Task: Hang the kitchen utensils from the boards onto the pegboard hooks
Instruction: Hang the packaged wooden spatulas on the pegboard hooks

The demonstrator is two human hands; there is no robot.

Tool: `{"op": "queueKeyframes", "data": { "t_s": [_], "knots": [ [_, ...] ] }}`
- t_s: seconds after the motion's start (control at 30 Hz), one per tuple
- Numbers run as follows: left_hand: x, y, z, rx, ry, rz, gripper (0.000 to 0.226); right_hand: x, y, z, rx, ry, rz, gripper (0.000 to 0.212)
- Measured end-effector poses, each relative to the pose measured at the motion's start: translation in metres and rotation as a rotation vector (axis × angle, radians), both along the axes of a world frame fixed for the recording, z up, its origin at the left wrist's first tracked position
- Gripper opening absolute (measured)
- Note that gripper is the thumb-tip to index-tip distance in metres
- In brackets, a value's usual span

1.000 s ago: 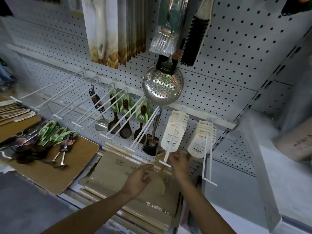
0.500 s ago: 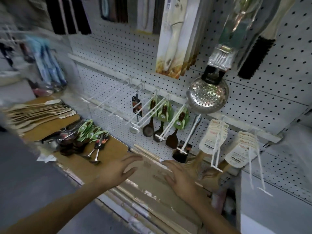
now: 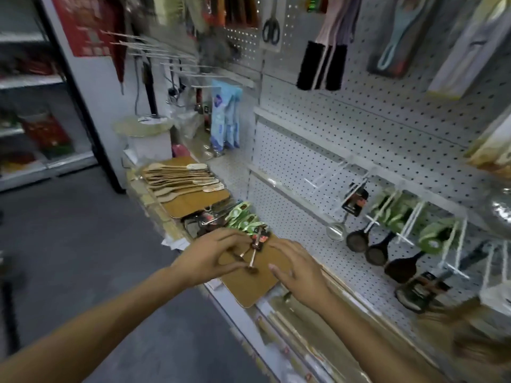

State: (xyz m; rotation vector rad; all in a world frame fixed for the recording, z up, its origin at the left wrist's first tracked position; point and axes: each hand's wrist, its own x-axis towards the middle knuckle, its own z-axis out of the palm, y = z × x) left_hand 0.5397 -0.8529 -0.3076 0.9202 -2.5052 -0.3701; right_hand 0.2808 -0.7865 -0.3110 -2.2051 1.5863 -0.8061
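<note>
Two small metal spoons (image 3: 253, 255) with black-and-red tags lie on the near brown board (image 3: 249, 297). My left hand (image 3: 210, 258) curves its fingers and thumb around them; blur hides whether it pinches one. My right hand (image 3: 297, 269) hovers just right of the spoons, fingers spread and holding nothing. Behind them lie green-tagged utensils (image 3: 243, 219), and wooden spatulas (image 3: 182, 181) cover the far board. White pegboard hooks (image 3: 326, 181) jut out on the right; some carry a steel ladle (image 3: 336, 230), dark spoons (image 3: 356, 240) and green-tagged utensils (image 3: 392, 208).
The white pegboard (image 3: 331, 139) fills the right side, with brushes (image 3: 320, 64) and scissors (image 3: 271, 30) hung higher up. Blue packets (image 3: 224, 120) hang at the back. A white bin with a wooden lid (image 3: 143, 134) stands past the boards. Grey floor lies left.
My view swung left, away from the tagged spatulas on the hooks. Both hands moved left from the flat cardboard boxes to the near brown board, the left one closing in on the small spoons.
</note>
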Motion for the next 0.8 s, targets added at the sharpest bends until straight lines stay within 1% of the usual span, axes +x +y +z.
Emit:
{"op": "queueKeyframes", "data": {
  "t_s": [0.07, 0.17, 0.33, 0.5, 0.6, 0.8],
  "knots": [
    [0.034, -0.008, 0.006, 0.004, -0.016, 0.035, 0.056, 0.034, -0.018, 0.003, 0.0, 0.029, 0.031, 0.046],
    [0.08, -0.019, 0.009, 0.029, 0.007, 0.097, 0.058, 0.078, -0.042, 0.006, -0.013, 0.078, 0.064, 0.047],
    [0.141, -0.04, 0.003, 0.025, 0.014, 0.168, 0.056, 0.132, -0.086, 0.013, -0.032, 0.157, 0.143, 0.051],
    [0.178, -0.077, -0.005, 0.05, 0.046, 0.256, 0.052, 0.169, -0.143, 0.005, -0.005, 0.153, 0.208, 0.052],
    [0.195, -0.11, -0.011, 0.065, 0.026, 0.277, 0.049, 0.187, -0.185, -0.001, -0.008, 0.16, 0.247, 0.053],
    [0.222, -0.197, -0.02, 0.101, -0.035, 0.331, 0.055, 0.214, -0.277, -0.016, 0.023, 0.121, 0.267, 0.054]
  ]
}}
